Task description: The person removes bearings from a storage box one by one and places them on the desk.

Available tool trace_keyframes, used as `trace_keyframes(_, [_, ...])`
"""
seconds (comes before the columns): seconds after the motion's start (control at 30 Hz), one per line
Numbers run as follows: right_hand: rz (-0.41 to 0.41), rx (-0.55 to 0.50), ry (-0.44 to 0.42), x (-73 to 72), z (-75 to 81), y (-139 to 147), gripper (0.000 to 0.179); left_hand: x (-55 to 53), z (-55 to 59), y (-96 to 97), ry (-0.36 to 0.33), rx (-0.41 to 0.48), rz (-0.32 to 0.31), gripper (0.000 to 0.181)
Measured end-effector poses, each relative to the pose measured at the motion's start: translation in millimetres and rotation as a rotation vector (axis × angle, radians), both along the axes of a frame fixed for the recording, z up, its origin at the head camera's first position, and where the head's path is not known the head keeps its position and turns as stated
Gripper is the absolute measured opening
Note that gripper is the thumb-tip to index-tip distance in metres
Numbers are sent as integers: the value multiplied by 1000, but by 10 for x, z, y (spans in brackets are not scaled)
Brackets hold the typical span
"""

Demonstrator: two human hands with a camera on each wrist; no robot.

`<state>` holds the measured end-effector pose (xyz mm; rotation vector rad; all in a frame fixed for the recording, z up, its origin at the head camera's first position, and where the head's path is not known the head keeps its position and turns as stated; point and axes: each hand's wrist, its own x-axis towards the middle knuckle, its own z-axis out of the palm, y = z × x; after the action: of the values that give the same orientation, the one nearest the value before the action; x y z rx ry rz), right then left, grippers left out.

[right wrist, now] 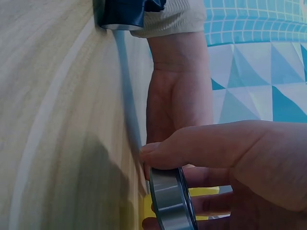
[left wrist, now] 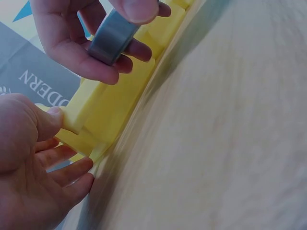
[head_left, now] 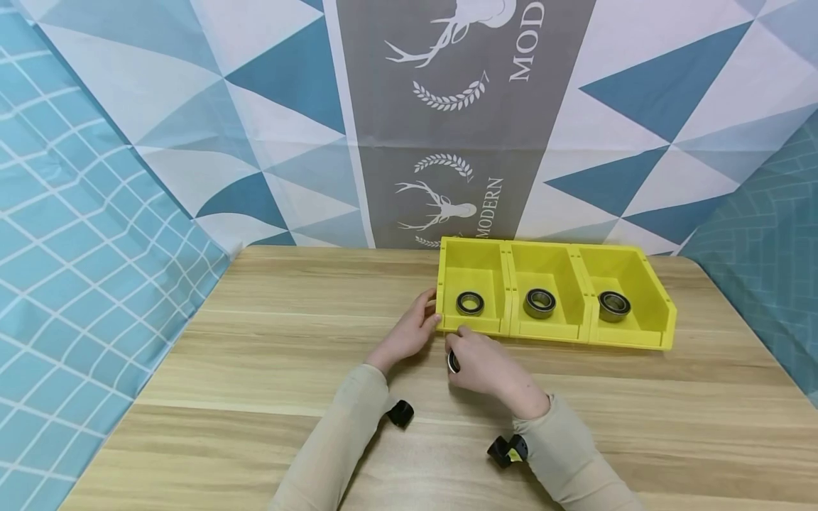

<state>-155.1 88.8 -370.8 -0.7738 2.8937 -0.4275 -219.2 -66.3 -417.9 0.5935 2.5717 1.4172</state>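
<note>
My right hand [head_left: 482,363] pinches a ball bearing [right wrist: 171,201] between thumb and fingers, just in front of the left compartment of a yellow storage bin [head_left: 549,339]. In the left wrist view the smooth steel outer ring of this bearing [left wrist: 113,39] shows, tilted on edge above the table. My left hand [head_left: 409,333] holds the bin at its left front corner, thumb at the front edge and fingers along the side wall. One bearing lies in each of the three compartments: a thinner-ringed bearing [head_left: 470,304] on the left, a thicker bearing [head_left: 540,303] in the middle, another bearing [head_left: 614,306] on the right.
The bin stands near the back edge of the wood-grain table [head_left: 255,319], close to a patterned cloth backdrop [head_left: 441,128]. A blue checked cloth [head_left: 77,213] hangs at the left. Black wrist cameras [head_left: 508,451] sit at both sleeves, low over the table.
</note>
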Motion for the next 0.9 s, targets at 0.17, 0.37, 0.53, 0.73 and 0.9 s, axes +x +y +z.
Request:
trace_keyframes(0.17, [16, -5, -7, 12, -21, -19, 28, -6, -12, -1, 7, -7, 3, 53])
trace_keyframes(0.37, [18, 5, -40, 19, -40, -36, 28, -8, -19, 1, -5, -9, 9, 52])
trace_keyframes(0.53, [26, 7, -52, 23, -65, -41, 28, -9, -21, 4, -14, -3, 9, 52])
trace_keyframes(0.73, [36, 33, -28, 26, -86, -50, 26, -16, -31, 1, -16, 7, 1, 53])
trace_keyframes(0.9, [47, 33, -13, 23, -103, -59, 25, -17, -33, -7, -5, 7, -3, 53])
